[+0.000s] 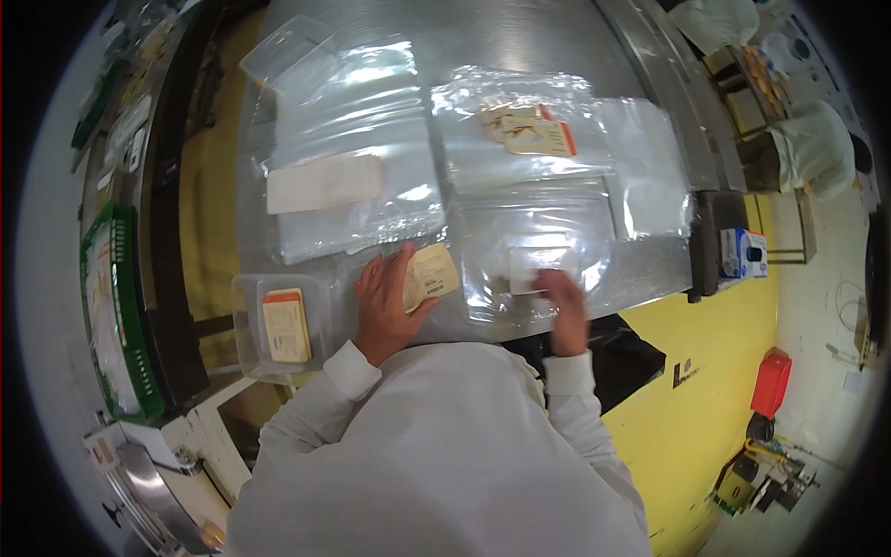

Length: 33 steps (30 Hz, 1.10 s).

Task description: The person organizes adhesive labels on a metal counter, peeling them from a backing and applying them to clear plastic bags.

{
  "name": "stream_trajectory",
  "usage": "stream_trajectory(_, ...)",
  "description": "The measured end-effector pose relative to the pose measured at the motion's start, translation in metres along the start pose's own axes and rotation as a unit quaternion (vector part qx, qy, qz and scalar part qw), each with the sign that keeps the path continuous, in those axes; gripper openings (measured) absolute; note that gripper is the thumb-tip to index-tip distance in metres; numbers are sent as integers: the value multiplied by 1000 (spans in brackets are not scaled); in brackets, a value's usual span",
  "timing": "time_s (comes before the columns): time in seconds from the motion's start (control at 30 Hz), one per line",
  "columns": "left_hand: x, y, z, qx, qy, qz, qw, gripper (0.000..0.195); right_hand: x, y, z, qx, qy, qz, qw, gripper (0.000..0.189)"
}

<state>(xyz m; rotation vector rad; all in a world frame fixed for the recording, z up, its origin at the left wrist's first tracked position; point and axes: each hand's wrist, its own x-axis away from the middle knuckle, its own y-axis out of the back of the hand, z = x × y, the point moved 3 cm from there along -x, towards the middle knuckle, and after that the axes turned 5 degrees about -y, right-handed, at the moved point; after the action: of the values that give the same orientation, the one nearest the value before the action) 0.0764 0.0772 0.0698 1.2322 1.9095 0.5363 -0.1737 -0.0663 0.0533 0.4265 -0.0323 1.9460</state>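
Note:
My left hand (388,301) grips a small stack of printed cream cards (430,273) just above the steel table, thumb at the near side and fingers along the far side. Motion blurs my right hand (564,303); its fingertips meet a white rectangular card (522,268) that lies on or inside a clear plastic bag (480,230). Whether they pinch the card is not visible. Beyond that bag, several orange-edged cards (539,137) rest on another pile of clear bags (529,174). To the left, a translucent tub (247,306) contains more orange-edged cards (286,334).
A pale card strip (324,184) lies on flat clear bags (362,230). An empty-looking clear tub (278,49) sits at the far left. Right of the steel table (515,28), a blue-white box (743,253) rests on a dark ledge. Black plastic (619,362) hangs below the table edge.

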Motion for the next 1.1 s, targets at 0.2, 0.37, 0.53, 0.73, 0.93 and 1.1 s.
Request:
stream_trajectory(0.2,-56,-10,-41,-14,-136,5,991,81,-17,-58,5,-84,-41,83,992,23)
stream_trajectory(0.37,-43,-26,-55,112,-125,66,984,49,-22,-32,40,-199,1,-64,978,27)
stream_trajectory(0.53,-59,-69,-67,543,133,46,828,29,-5,-28,61,-189,-1,-9,982,25)
stream_trajectory(0.73,-87,-45,-78,603,235,-64,760,13,1,-39,49,-293,-4,12,956,24)
stream_trajectory(0.93,-85,-42,-77,637,221,-72,735,12,0,-44,43,-291,23,50,955,19)
stream_trajectory(1.1,-78,-47,-70,600,223,-68,766,13,2,-47,39,-279,16,24,960,15)
